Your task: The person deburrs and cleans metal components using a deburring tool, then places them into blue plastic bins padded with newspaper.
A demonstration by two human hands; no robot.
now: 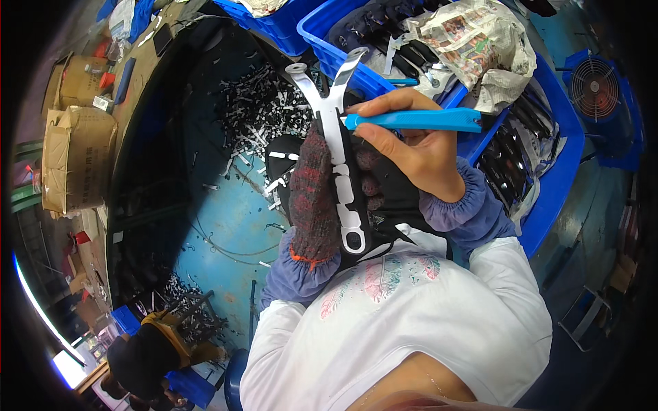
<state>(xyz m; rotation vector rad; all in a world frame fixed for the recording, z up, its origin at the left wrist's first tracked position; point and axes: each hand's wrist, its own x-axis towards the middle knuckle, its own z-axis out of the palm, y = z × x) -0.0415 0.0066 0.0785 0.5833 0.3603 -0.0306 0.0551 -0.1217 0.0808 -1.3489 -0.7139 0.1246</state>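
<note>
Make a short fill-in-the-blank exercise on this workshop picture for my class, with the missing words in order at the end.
1. The gloved left hand holds a metal part that forks at its upper end into ____ prongs.
2. The cutter in the right hand has a ____ handle.
3. The person's shirt is mostly ____.
4. The fan stands on the picture's ____ side.

Missing words: two; blue; white; right.

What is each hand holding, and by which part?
The left hand grips the forked metal bracket by its shank; the right hand holds the blue utility knife by its handle's front end.
</note>
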